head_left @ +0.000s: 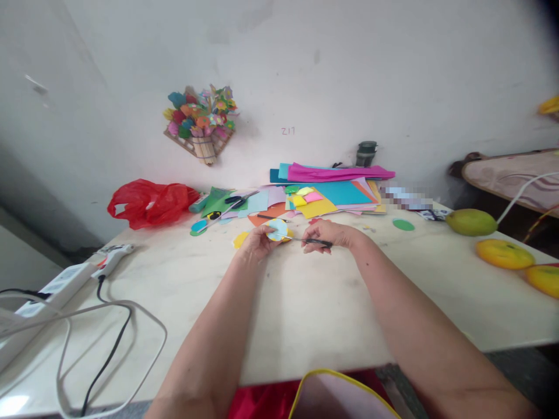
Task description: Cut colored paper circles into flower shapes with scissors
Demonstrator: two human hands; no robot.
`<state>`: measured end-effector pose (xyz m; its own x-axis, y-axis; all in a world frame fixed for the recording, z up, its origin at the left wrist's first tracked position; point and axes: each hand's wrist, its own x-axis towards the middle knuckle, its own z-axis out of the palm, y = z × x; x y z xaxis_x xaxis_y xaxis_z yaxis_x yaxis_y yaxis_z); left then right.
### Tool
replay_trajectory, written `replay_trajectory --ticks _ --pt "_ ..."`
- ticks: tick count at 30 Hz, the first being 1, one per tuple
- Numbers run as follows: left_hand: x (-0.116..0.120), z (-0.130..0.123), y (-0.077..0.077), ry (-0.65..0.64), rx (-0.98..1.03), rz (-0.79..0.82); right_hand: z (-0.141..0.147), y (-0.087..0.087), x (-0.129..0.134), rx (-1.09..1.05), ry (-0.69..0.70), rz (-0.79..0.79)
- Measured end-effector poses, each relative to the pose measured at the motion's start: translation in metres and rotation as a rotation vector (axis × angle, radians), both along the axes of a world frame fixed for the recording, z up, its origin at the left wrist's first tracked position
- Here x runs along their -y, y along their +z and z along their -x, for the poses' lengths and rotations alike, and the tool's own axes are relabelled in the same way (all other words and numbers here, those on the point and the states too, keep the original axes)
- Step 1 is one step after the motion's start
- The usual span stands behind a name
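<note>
Between the thumb and fingers of my left hand (258, 242) is a light blue paper circle (278, 227), with a yellow edge showing around its right side. My right hand (322, 234) grips a pair of scissors (318, 242) by the black handles. The thin metal blades point left and reach the lower part of the circle; whether they are cutting into it I cannot tell. A yellow paper scrap (240, 239) lies on the table just left of my left hand. Behind both hands, a dark pencil-like stick (271, 218) lies across orange paper.
Coloured paper sheets (340, 199) pile up along the wall, with a second pair of scissors (237, 201) among them. A red plastic bag (152, 202) stands at the back left. Power strips (65, 285) and loose cables cover the left side. A green mango (470, 222) and yellow fruit (504, 254) sit right.
</note>
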<state>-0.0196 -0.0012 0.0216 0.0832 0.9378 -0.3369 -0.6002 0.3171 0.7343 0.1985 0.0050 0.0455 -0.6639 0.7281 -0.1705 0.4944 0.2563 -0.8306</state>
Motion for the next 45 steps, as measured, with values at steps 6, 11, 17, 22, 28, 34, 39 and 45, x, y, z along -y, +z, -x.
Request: replay_trajectory --ticks 6,11,17,22,28,34,39,45 --pt "-0.0009 0.0003 -0.0007 0.002 0.005 -0.008 -0.0005 -0.0006 -0.0010 -0.002 0.006 -0.014" --pt "-0.0011 -0.0002 -0.0004 0.030 0.011 -0.002 0.0006 0.0000 -0.0004 -0.006 0.005 -0.024" --pt "-0.0016 -0.0002 -0.0005 0.042 0.002 -0.020 0.0017 0.0023 0.0018 -0.019 -0.012 -0.012" --pt "-0.0007 -0.0008 0.0002 0.054 -0.015 -0.019 0.0022 0.0017 0.0009 -0.020 -0.017 -0.004" --pt "-0.0020 0.0002 -0.0004 0.040 -0.008 -0.031 0.0023 -0.0003 -0.0010 -0.016 -0.015 0.004" --pt "-0.0038 0.0015 -0.0013 0.040 0.018 -0.030 0.0032 0.0012 0.0017 0.004 -0.044 0.017" --pt "-0.0060 0.0038 -0.0038 0.076 0.003 -0.049 0.0004 0.0028 0.0021 0.036 -0.018 0.044" --pt "-0.0076 0.0057 -0.0051 0.099 0.026 -0.048 -0.0058 0.0050 0.0021 0.089 -0.001 0.040"
